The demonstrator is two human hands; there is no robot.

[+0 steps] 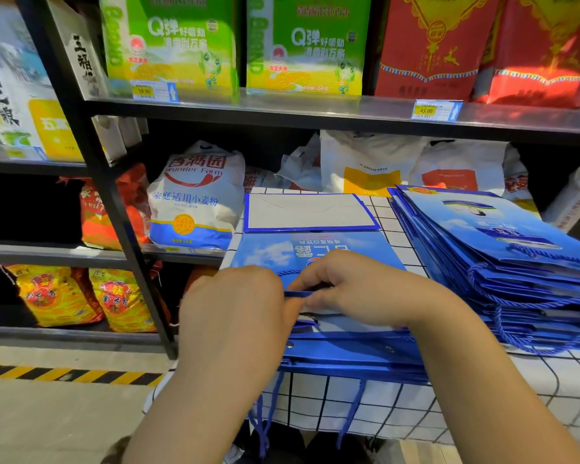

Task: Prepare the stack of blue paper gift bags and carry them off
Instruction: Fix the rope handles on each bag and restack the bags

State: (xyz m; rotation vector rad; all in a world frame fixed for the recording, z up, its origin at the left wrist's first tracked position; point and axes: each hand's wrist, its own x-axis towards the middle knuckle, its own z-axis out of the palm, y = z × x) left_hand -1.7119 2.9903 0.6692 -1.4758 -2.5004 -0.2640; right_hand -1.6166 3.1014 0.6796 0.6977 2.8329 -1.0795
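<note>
Nearest the lens, my left hand and right hand meet over the front stack of blue paper gift bags, which lies at the near edge of the checked tablecloth. Right fingers curl round the top bag's upper edge. Left fingers are hidden behind the knuckles, so I cannot tell their grip. Cord handles hang over the cloth's edge. Further right lies a second, fanned stack. Beyond, a shelf holds a flour sack.

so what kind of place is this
Most likely a grocery shop aisle: the shelf edge carries yellow price tags, with green boxes above and a flour sack below, beside the blue gift bags.
</note>
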